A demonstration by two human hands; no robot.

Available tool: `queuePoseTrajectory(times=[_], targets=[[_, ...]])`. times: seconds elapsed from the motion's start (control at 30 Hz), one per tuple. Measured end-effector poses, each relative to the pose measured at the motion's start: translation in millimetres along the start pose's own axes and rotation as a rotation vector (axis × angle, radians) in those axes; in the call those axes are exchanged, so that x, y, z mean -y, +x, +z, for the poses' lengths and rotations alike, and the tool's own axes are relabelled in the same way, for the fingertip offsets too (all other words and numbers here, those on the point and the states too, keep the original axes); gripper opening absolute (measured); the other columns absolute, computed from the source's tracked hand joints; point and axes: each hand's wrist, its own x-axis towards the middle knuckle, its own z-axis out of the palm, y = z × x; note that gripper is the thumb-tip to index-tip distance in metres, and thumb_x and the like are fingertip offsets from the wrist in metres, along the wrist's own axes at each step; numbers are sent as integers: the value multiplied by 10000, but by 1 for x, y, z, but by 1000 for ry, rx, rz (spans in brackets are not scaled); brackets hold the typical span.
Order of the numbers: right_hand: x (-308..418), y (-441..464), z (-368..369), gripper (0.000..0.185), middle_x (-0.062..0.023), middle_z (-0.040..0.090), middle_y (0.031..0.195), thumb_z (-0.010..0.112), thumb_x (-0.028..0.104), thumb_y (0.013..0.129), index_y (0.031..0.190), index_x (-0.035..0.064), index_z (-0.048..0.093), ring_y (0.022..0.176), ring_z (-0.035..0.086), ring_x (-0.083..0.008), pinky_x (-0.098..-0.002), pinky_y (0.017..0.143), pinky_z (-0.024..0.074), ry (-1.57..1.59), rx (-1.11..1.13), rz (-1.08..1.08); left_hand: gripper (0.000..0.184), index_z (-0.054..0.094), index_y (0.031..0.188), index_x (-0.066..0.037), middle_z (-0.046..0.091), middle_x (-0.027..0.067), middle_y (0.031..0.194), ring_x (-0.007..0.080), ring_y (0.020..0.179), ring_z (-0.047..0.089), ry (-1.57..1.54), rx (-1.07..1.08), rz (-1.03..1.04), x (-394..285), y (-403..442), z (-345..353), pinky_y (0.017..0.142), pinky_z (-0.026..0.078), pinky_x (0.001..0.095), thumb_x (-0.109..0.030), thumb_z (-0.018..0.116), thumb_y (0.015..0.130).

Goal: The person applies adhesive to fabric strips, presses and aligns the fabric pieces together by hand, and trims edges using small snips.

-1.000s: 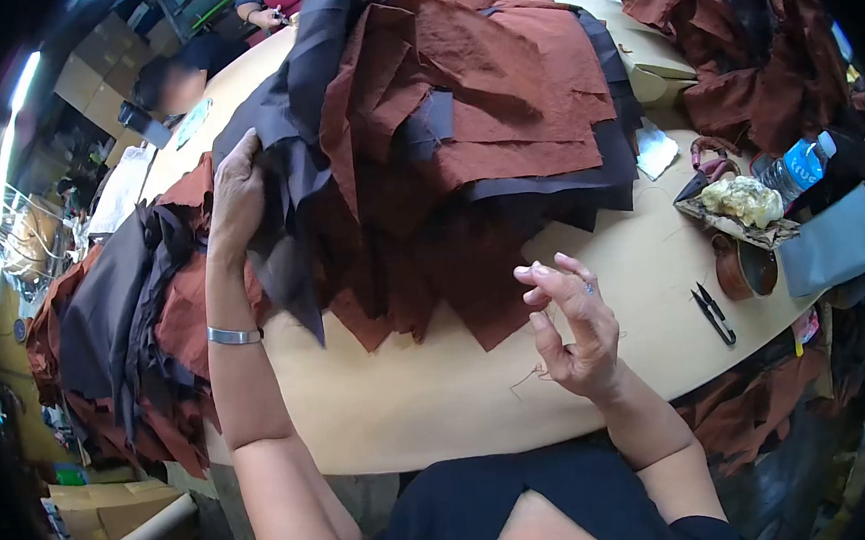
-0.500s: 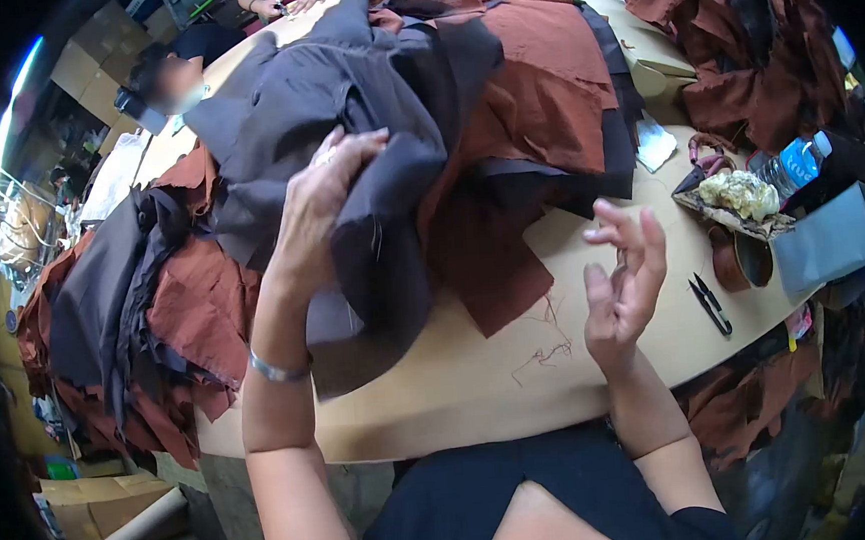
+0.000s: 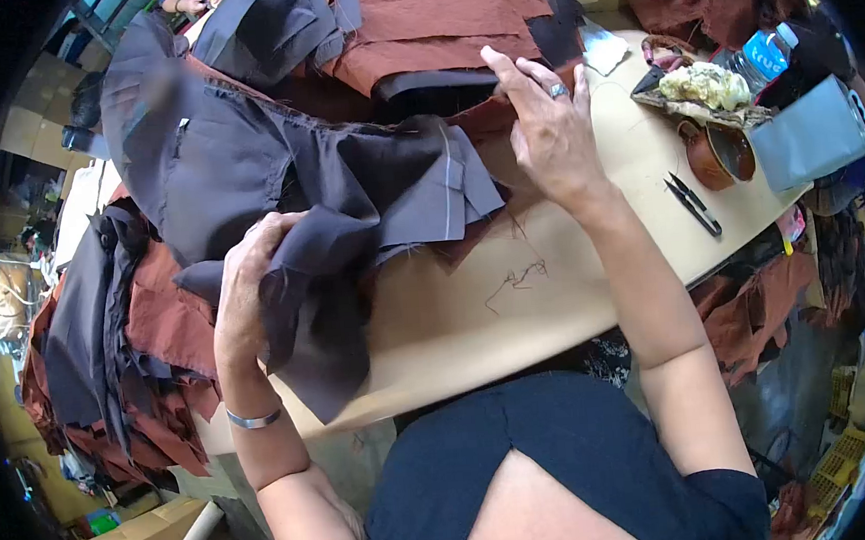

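Observation:
A dark grey cloth piece (image 3: 320,167) with seams and frayed edges lies bunched across the table in front of me. My left hand (image 3: 251,278) is closed on a fold near its lower left, and part of the cloth hangs over the table's front edge. To the right of this piece, my right hand (image 3: 555,126) hovers with fingers stretched out and apart, a ring on one of them. It appears to hold nothing. Rust-brown cloth (image 3: 435,24) is stacked over dark layers just beyond that hand.
Small black snips (image 3: 692,204) lie on the table (image 3: 564,281) near a brown mug (image 3: 717,155), a grey container (image 3: 812,138) and a water bottle (image 3: 766,54). Loose threads (image 3: 521,276) lie nearby. More cloth (image 3: 169,308) hangs off the left edge. Another person's hands (image 3: 198,2) show at the far side.
The dark cloth has been spread open and pulled nearer, showing its seams. My left hand has moved down and left with a fold. My right hand has moved up and left, its fingers now stretched forward.

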Motion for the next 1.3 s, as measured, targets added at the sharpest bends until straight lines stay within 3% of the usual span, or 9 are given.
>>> queuePoseTrajectory(times=[0.1,0.3,0.43,0.47,0.6,0.63,0.77,1.07,1.3], targets=[[-3,-2,-14,696,-73,641,1008,546,-38,750,1391,165,367,979,601,-247,-607,1039,237,-63,16,-72,316,602,991,5,634,152,921,318,867,609,214,188,-111,-16,1,-4,790,468,382,-249,659,812],[34,-13,-59,741,-95,630,908,577,-100,712,1387,155,411,851,599,-247,-399,914,435,320,15,-170,417,576,1105,-69,581,114,1153,283,1061,557,318,-264,498,-74,66,60,930,422,391,-284,694,768],[26,-23,-78,756,-131,627,955,564,-105,706,1394,162,403,823,612,-303,-372,759,465,480,46,-86,198,566,886,-110,613,54,828,266,815,609,363,-191,577,-58,92,90,857,437,409,-204,671,747],[21,-23,-84,729,-77,624,843,535,-162,733,1388,133,412,762,623,-155,-277,745,502,464,39,-108,150,555,844,-125,613,50,820,256,798,615,473,-225,580,-47,95,88,854,440,401,-182,661,755],[1,-19,-93,728,-76,627,876,507,-162,718,1375,142,426,777,622,-180,-300,779,486,525,158,34,282,579,981,-128,581,51,914,249,769,601,675,-239,489,-23,83,69,791,446,377,-103,666,714],[-2,-9,-105,676,-191,585,982,524,-53,776,1414,60,332,832,587,-270,-347,755,486,501,340,103,320,577,1008,-130,566,52,944,247,762,597,695,-195,405,-22,74,67,763,452,368,-84,667,704],[-30,-8,-77,730,-147,588,931,491,-104,733,1420,93,342,834,593,-247,-369,823,472,413,219,-137,393,584,1134,-169,538,24,1000,169,642,557,809,-313,503,-36,41,73,577,437,302,-67,594,754],[-79,-89,-72,654,15,585,712,503,-103,753,1331,203,499,721,589,-166,-374,935,368,-131,148,-184,277,630,1010,-29,531,63,1068,103,672,521,840,93,747,-75,7,154,634,400,248,-155,534,782],[-71,-111,-94,671,-8,642,813,495,-105,752,1355,188,463,779,625,-165,-402,974,358,-58,90,-25,309,616,1052,-36,538,58,1054,104,661,527,792,121,754,-76,10,157,645,418,245,-146,534,775]])
